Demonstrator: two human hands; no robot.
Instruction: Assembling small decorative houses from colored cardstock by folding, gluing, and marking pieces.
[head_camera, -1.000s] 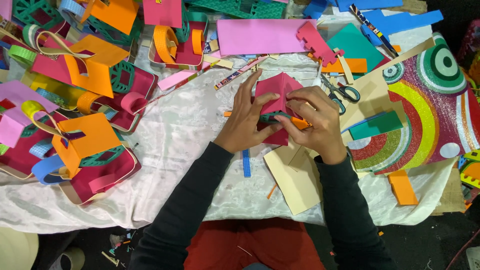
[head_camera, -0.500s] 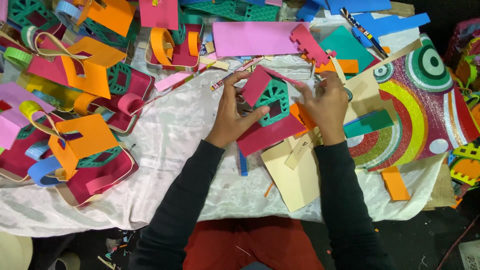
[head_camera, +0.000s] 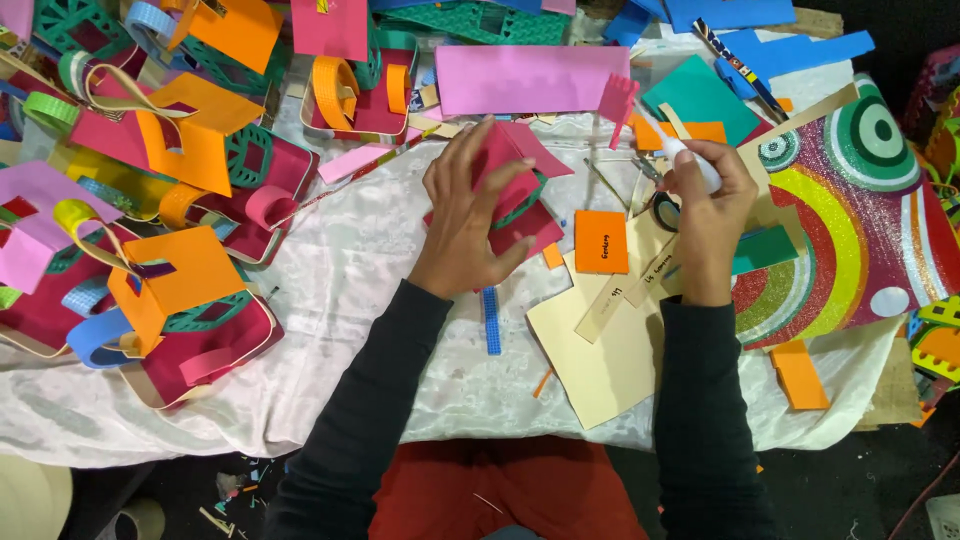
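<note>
Your left hand (head_camera: 462, 215) sits just above the centre of the view, fingers spread and curled over a folded crimson foam piece (head_camera: 520, 190) with a green lattice panel showing at its edge; the hand grips it against the white cloth (head_camera: 370, 300) that covers the table. Your right hand (head_camera: 708, 205) is at about 3 o'clock from it, well apart, closed around a small white glue bottle (head_camera: 690, 160) (only its upper end shows above the fingers), with the nozzle pointing toward 11 o'clock.

Between the two hands lies an orange foam square (head_camera: 601, 241), just beside the crimson piece at its 4 o'clock. Under it, toward 6 o'clock, rests a cream paper sheet (head_camera: 600, 350) with a narrow cream strip (head_camera: 625, 295) lying across it at a slant. A blue strip (head_camera: 491, 320) lies on the cloth at 6 o'clock from your left hand.

At 12 o'clock a large pink foam sheet (head_camera: 530, 78) lies flat, with a teal sheet (head_camera: 700, 95) to its right. At 3 o'clock from your right hand spreads a glittery board with coloured arcs (head_camera: 850, 230). Along the left edge, from 9 to 11 o'clock, finished foam bags are piled, one with an orange flap (head_camera: 185, 275) and a light blue handle (head_camera: 95, 335).
</note>
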